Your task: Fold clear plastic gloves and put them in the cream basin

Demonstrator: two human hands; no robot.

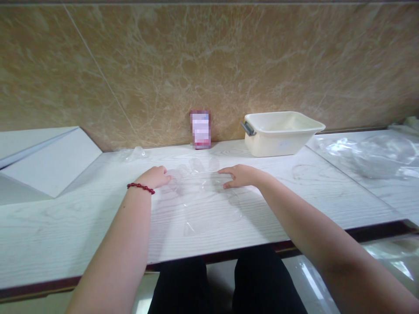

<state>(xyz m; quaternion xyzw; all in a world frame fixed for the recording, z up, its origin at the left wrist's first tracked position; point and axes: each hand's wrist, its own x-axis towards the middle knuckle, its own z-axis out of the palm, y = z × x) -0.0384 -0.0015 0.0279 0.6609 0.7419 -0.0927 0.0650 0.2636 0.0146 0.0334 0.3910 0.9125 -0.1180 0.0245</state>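
Observation:
A thin, clear plastic glove (204, 203) lies flat on the white wood-grain table, with rounded finger shapes at its far end. Its edges are hard to make out against the table. My left hand (155, 176), with a red bead bracelet (140, 187) on the wrist, is beside the glove's left side, thumb apart from the fingers. On the other side, my right hand (238, 175) reaches over the glove's right edge with fingers and thumb spread. Nothing shows in either hand. Whether the fingertips touch the plastic I cannot tell.
A phone (200, 130) with a blurred screen leans against the marble-patterned wall. Right of it stands a cream plastic tub (271, 141) with a grey handle. Crumpled clear plastic (389, 155) lies far right, a smaller piece (132, 153) back left. A white folded board (62, 161) stands left.

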